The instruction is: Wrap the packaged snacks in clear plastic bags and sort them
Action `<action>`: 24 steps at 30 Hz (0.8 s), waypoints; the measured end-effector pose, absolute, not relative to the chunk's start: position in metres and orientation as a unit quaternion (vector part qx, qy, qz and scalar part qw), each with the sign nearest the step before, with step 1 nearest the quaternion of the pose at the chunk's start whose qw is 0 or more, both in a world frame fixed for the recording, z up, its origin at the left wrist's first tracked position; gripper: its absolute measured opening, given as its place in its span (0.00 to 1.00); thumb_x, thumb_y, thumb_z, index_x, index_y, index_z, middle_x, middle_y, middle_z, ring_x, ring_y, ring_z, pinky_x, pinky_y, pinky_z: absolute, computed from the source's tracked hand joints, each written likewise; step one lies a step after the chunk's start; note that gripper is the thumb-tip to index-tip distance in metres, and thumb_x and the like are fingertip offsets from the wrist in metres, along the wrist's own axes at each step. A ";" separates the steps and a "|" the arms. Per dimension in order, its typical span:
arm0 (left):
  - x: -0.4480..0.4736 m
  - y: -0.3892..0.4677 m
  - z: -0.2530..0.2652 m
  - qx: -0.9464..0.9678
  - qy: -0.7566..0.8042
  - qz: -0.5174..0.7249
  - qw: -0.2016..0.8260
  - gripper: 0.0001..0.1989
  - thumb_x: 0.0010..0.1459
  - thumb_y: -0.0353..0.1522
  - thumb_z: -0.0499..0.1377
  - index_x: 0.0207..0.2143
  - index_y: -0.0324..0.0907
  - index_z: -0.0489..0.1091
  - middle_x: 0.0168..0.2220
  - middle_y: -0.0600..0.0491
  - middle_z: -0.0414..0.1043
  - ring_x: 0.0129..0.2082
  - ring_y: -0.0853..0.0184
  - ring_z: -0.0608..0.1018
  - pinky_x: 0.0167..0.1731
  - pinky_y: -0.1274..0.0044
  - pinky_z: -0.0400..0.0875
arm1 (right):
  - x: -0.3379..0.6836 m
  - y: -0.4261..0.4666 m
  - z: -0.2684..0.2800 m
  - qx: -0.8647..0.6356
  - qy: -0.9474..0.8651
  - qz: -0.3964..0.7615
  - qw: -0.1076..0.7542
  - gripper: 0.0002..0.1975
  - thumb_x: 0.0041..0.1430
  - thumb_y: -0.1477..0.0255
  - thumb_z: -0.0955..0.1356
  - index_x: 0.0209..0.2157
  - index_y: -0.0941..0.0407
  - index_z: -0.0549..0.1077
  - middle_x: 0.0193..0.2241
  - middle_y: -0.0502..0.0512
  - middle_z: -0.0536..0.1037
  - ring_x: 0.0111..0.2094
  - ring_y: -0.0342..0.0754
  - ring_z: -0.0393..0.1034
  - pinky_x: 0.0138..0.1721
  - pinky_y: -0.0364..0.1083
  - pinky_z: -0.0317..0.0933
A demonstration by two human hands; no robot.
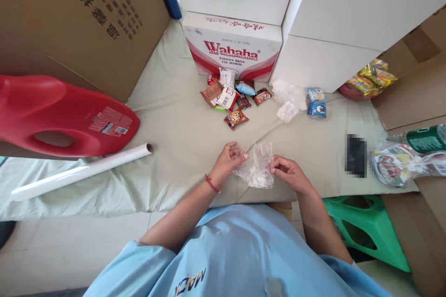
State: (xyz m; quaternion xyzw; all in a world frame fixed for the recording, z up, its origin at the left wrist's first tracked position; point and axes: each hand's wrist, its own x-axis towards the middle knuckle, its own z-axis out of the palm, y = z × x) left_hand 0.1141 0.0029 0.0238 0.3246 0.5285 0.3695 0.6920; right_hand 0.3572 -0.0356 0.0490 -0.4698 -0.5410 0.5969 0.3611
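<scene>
Between my two hands is a clear, crinkled plastic bag (260, 167), just in from the table's front edge. My left hand (228, 163), with a ring and a red wrist cord, pinches the bag's left side. The fingertips of my right hand (287, 171) are closed on its right edge. Beyond the bag lies a pile of small wrapped snacks (228, 96), in brown, red, white and blue wrappers. A brown cookie packet (236, 119) is the nearest of them. More clear plastic bags (289, 95) lie right of the pile, beside two blue snack packets (317, 103).
A Wahaha water carton (235, 48) stands behind the pile. On the left are a red jug (66, 116), a white roll (83, 171) and a large cardboard box (83, 23). Yellow packets in a bowl (358, 90), a pixelated dark object (356, 156) and a green bottle (427, 139) are right. A green stool (369, 227) stands below.
</scene>
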 end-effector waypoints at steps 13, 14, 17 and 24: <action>0.132 -0.005 0.025 0.481 0.536 0.381 0.580 0.21 0.61 0.51 0.59 0.29 0.43 0.66 0.22 0.61 0.57 0.23 0.72 0.59 0.26 0.77 0.54 | 0.355 -0.043 0.037 -0.600 -0.432 0.525 0.422 0.17 0.61 0.52 0.71 0.32 0.52 0.75 0.23 0.47 0.69 0.24 0.44 0.61 0.27 0.44 0.57; 0.132 -0.005 0.026 0.485 0.540 0.387 0.569 0.21 0.61 0.50 0.59 0.29 0.43 0.66 0.22 0.61 0.57 0.23 0.72 0.59 0.26 0.77 0.55 | 0.350 -0.044 0.038 -0.598 -0.428 0.531 0.420 0.18 0.62 0.51 0.70 0.32 0.52 0.75 0.23 0.47 0.69 0.23 0.44 0.59 0.25 0.44 0.55; 0.135 -0.008 0.028 0.475 0.532 0.399 0.577 0.18 0.62 0.48 0.59 0.31 0.43 0.67 0.21 0.61 0.56 0.23 0.71 0.59 0.26 0.77 0.55 | 0.332 -0.045 0.043 -0.579 -0.457 0.549 0.394 0.20 0.60 0.49 0.70 0.36 0.52 0.78 0.27 0.50 0.73 0.25 0.44 0.62 0.26 0.44 0.56; 0.137 -0.011 0.029 0.371 0.499 0.450 0.641 0.11 0.55 0.40 0.63 0.34 0.43 0.68 0.20 0.63 0.57 0.20 0.73 0.58 0.22 0.79 0.53 | 0.309 -0.040 0.067 -0.484 -0.623 0.442 0.427 0.11 0.66 0.62 0.70 0.33 0.52 0.77 0.29 0.51 0.73 0.30 0.45 0.66 0.33 0.45 0.62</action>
